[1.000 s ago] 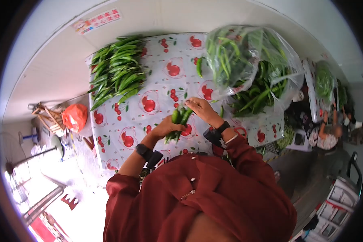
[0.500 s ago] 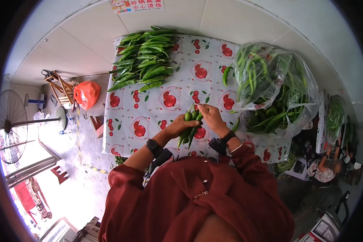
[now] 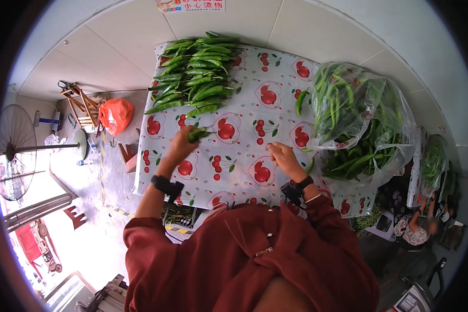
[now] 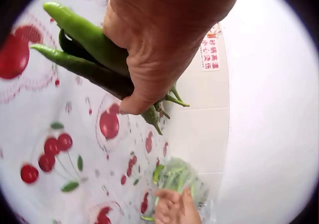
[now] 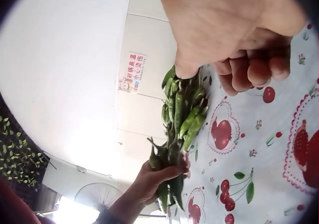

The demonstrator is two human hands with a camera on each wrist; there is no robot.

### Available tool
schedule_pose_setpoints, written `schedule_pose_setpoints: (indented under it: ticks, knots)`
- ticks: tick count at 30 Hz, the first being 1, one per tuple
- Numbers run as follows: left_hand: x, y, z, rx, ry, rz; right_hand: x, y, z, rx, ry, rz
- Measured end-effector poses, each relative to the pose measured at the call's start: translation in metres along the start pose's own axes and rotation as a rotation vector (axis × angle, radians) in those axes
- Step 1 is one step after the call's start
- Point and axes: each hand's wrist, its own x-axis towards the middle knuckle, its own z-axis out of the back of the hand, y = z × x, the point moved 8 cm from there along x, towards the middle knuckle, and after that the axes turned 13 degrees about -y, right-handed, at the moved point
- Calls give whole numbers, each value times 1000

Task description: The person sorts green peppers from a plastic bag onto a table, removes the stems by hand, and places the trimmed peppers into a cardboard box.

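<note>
My left hand [image 3: 179, 148] grips a small bunch of green chili peppers [image 4: 94, 35] over the left half of the patterned tablecloth [image 3: 244, 112]. In the left wrist view the thumb lies across the peppers, and their stems stick out past the hand. Just beyond it, rows of long green chili peppers [image 3: 198, 78] lie stacked at the table's back left. My right hand [image 3: 287, 160] hovers over the right half of the cloth, fingers loosely bent and holding nothing. Close to its right side lies a single green pepper [image 3: 310, 166].
A clear plastic bag [image 3: 369, 86] full of green peppers gapes at the table's right, with a lone pepper [image 3: 300, 103] left of it. A tiled wall [image 3: 223, 23] borders the back. On the floor at left are a red bag [image 3: 115, 115] and a fan [image 3: 11, 151].
My hands were together at the bunch of peppers; now they are apart. The left hand has carried the bunch left and away from my body, toward the stacked peppers. The right hand has let go.
</note>
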Motion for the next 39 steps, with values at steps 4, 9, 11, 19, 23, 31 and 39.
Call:
schedule_pose_setpoints:
  ticks: [4,9,11,19,23,31,39]
  knots:
    - [36,14,40,277,-164,-223,-8,-19,13,-23,-29,-77]
    - [65,24,47,430,-180,-397,-11,-29,18,-24,-30,-85]
    - [70,32,42,480,-242,-447,-11,-32,19,0,-33,-103]
    - [63,34,40,408,-196,-344,-13,-48,23,25,-58,-173]
    - [61,58,34,386,-175,-355,-17,-60,33,90,-97,-170]
    - [24,19,30,429,-295,-271,-52,-51,114,270,-456,-158]
    - [-11,-25,-7,147,-285,-253,-78,-63,201,602,-901,-136]
